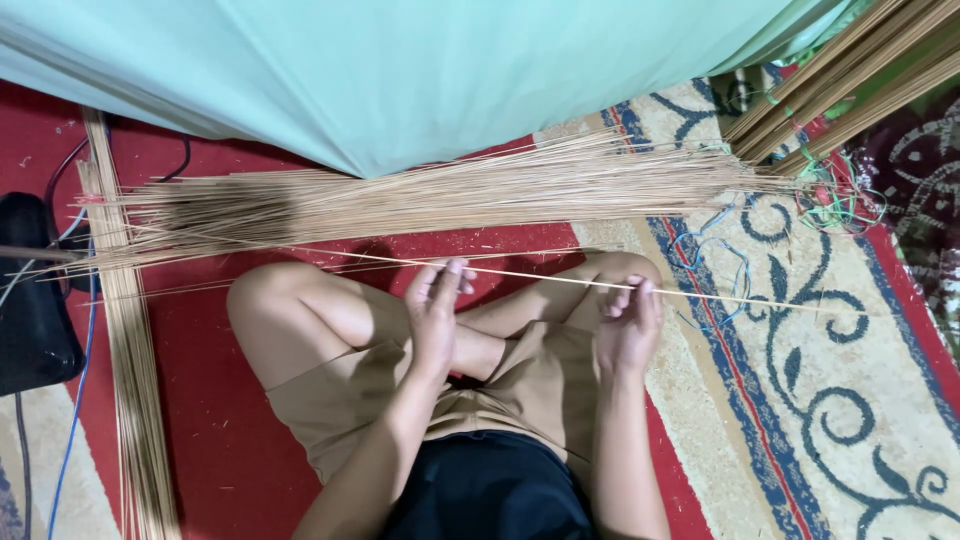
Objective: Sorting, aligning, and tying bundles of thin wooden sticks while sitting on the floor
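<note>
A single long, thin, pale tan stick (540,275), straight and smooth like a stripped palm-leaf rib, stretches almost level across the person's crossed legs. It tilts slightly, its left end higher and lost among a loose pile, its right end lower over the patterned rug. The left hand (435,315) pinches it near the middle; the right hand (630,320) grips it further right.

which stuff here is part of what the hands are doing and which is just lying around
In hand:
- thin stick, pinched by left hand and right hand
- spread pile of sticks in front of the knees

Lying about:
- stick bundle along the left
- thicker bundles, top right
- green cloth
- black bag
- loose ties
- patterned rug
</note>
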